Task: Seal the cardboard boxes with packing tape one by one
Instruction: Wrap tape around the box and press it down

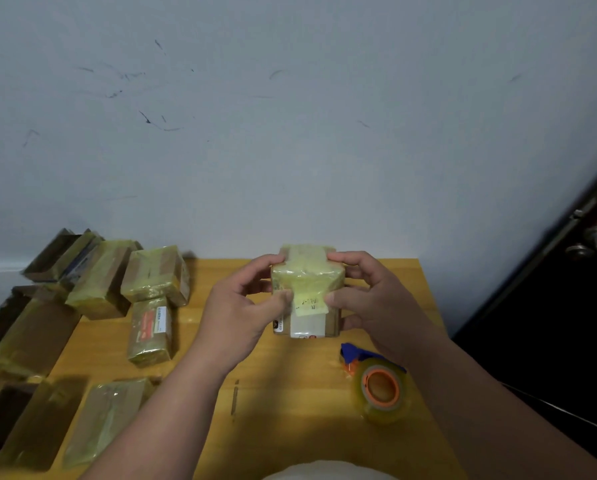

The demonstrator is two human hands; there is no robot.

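Nearest you, at five o'clock, a tape roll (382, 389) with an orange core lies on the wooden table (290, 393), a blue dispenser (352, 353) touching it. Your left hand (241, 306) and right hand (373, 303) both grip a small box (307, 292) wrapped in yellowish tape, held at the centre above the table, fingers curled over its top and thumbs pressing its near face. From seven to ten o'clock, more taped boxes (155, 275) crowd the table's left edge. Beyond, at twelve, rises a scuffed pale wall (290, 116).
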